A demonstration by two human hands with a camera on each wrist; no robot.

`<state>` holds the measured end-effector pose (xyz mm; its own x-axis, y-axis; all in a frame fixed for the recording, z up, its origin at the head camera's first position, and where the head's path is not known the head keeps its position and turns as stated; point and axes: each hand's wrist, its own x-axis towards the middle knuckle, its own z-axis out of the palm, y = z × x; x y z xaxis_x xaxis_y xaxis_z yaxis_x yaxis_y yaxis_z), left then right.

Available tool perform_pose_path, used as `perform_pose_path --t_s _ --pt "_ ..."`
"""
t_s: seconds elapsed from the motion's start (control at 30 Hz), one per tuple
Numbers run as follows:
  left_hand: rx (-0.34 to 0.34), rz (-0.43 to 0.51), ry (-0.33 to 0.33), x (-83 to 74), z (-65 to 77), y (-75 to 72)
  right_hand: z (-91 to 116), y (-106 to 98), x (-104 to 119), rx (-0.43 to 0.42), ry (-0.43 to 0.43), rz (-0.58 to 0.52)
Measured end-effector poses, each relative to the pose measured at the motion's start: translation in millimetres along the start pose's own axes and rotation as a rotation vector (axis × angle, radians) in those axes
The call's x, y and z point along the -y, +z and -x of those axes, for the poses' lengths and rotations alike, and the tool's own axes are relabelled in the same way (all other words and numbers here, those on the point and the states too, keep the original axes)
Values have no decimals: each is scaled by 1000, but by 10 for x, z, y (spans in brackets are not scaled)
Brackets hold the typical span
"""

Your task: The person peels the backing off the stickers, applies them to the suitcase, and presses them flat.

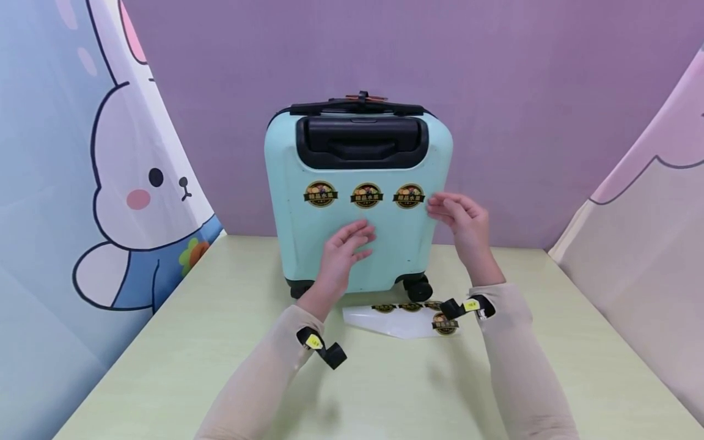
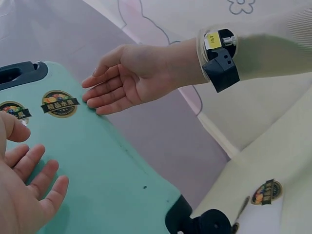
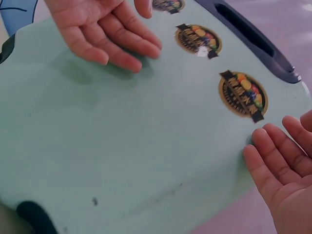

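Observation:
A mint-green suitcase (image 1: 330,244) stands upright on the table, three round black-and-gold fruit stickers in a row below its black handle recess. The left sticker (image 1: 321,194), middle sticker (image 1: 366,195) and right sticker (image 1: 409,196) lie on its face. My left hand (image 1: 345,253) is in front of the suitcase, below the middle sticker, its fingers loosely bent and holding nothing. Beside the right sticker, at the suitcase's right edge, my right hand (image 1: 464,223) has its fingers extended, also with nothing in it; in the right wrist view its fingertips (image 3: 258,135) are at the shell.
A white backing sheet (image 1: 393,324) with several stickers still on it lies on the pale table (image 1: 220,342), before the suitcase and partly behind my right wrist. Black wheels (image 1: 420,288) show at the suitcase's base. A purple cloth (image 1: 522,122) hangs behind, with printed curtains at both sides.

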<state>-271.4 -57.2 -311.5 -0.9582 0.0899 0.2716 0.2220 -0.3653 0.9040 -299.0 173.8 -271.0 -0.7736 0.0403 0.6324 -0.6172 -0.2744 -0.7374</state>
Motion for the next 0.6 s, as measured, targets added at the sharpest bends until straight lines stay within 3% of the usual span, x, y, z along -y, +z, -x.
perform_pose_path --t_s 0.27,0.47,0.6 --pt "41 -54 -61 147 66 -54 150 -176 -154 19 45 90" --pt "106 -192 -234 320 118 -165 327 -290 -273 60 115 184" --pt "140 -270 -293 447 155 -247 442 -361 -355 113 155 234"
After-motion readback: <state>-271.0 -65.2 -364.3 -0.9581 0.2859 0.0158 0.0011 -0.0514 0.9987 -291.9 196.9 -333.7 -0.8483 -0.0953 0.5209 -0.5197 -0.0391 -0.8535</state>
